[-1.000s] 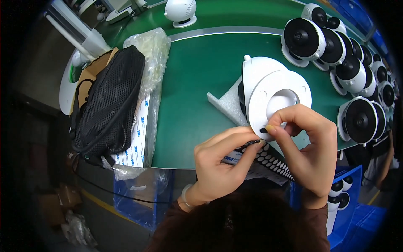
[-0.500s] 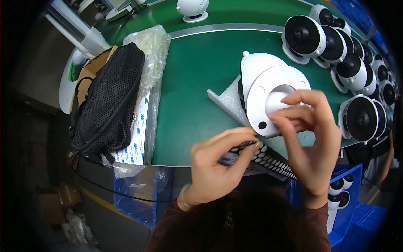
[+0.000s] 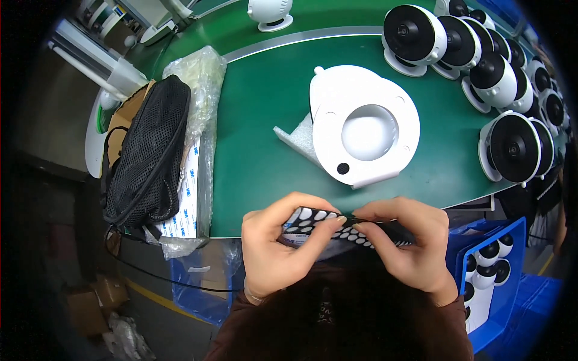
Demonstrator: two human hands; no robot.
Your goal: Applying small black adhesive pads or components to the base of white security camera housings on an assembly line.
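Near the front edge of the table, my left hand (image 3: 277, 249) grips a black sheet with rows of pale round adhesive pads (image 3: 306, 215). The thumb and fingers of my right hand (image 3: 415, 243) pinch the same sheet close beside the left fingertips. Just beyond both hands, a white round-bodied camera-like device (image 3: 328, 141) lies with its ring-shaped base facing up. A single black dot (image 3: 343, 168) sits on that base, at its near left; shallow round recesses elsewhere on the rim look white. Under the device's left side is a piece of white foam (image 3: 299, 139).
Similar white devices with black fronts (image 3: 415, 36) crowd the right side. A black mesh bag (image 3: 147, 150) rests on plastic-wrapped sheets (image 3: 189, 192) at left. One white device (image 3: 271, 12) stands at the back. At lower right, a blue bin (image 3: 509, 289) holds smaller units.
My right hand has moved from the device's base down to the sheet and now pinches it. The left hand and sheet have shifted slightly left and lower in view.
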